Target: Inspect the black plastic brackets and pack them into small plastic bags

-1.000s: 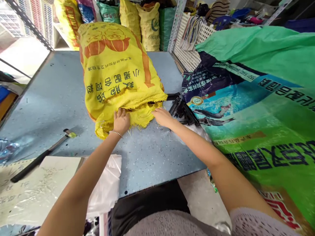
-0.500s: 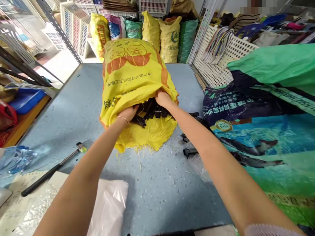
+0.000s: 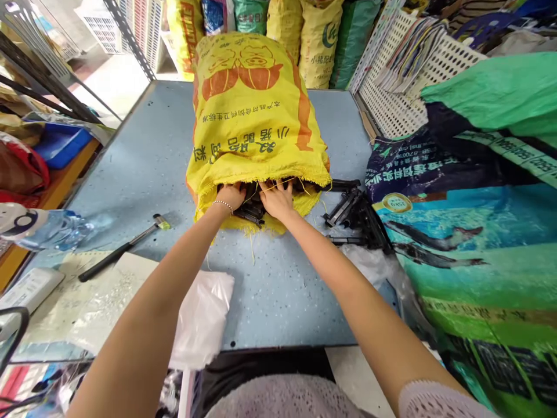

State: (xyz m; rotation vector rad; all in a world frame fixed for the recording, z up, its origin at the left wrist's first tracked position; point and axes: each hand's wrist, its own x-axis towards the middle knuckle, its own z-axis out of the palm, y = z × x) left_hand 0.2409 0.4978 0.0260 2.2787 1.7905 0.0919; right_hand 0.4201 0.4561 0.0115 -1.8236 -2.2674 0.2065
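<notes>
A yellow woven sack (image 3: 256, 133) lies on the blue table, its mouth facing me. Dark plastic pieces (image 3: 250, 216) show inside the mouth. My left hand (image 3: 232, 196), with a beaded bracelet at the wrist, reaches into the opening at the left, its fingers stretched forward and their tips partly hidden by the sack. Just right of it, my right hand (image 3: 277, 199) rests with spread fingers at the sack's mouth, against the dark pieces. To the right of the sack, more black plastic pieces (image 3: 361, 217) lie in a heap on the table.
A hammer (image 3: 122, 249), papers and a plastic bottle (image 3: 56, 226) lie at the left. White plastic bags (image 3: 204, 319) sit near the front edge (image 3: 282, 348). A large blue-green sack (image 3: 470, 232) stands at the right, below a perforated basket (image 3: 404, 104). Several filled sacks line the back.
My right hand has let go of the sack's upper edge and come down to the mouth with spread fingers. The sack's rim has dropped lower. The view has tilted downward.
</notes>
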